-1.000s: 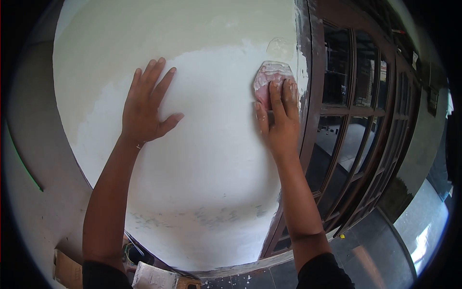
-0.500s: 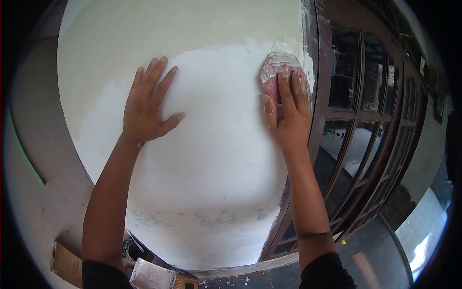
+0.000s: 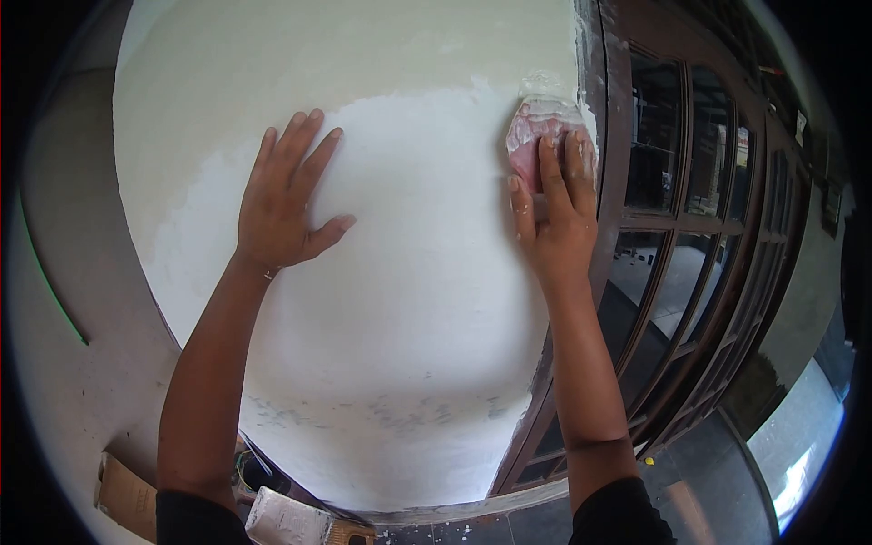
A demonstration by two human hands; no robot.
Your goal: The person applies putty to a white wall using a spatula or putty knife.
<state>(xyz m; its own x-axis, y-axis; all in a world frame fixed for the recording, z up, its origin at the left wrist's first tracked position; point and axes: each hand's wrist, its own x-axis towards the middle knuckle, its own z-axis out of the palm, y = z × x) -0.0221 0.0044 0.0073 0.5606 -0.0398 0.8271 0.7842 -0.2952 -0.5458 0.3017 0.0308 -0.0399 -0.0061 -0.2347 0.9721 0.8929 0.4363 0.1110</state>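
Seemingly open right hand (image 3: 561,238) on scraper (image 3: 526,156)

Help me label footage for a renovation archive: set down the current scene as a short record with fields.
left hand: open, fingers spread on the wall
right hand: on the pink flat tool, fingers over its face
tool state: smeared with white, near the wall's right edge
wall finish: bright white lower area, duller area above, dark marks near the bottom
right of wall: brown frame with glass panes
lower left: cardboard box
tool underside: hidden
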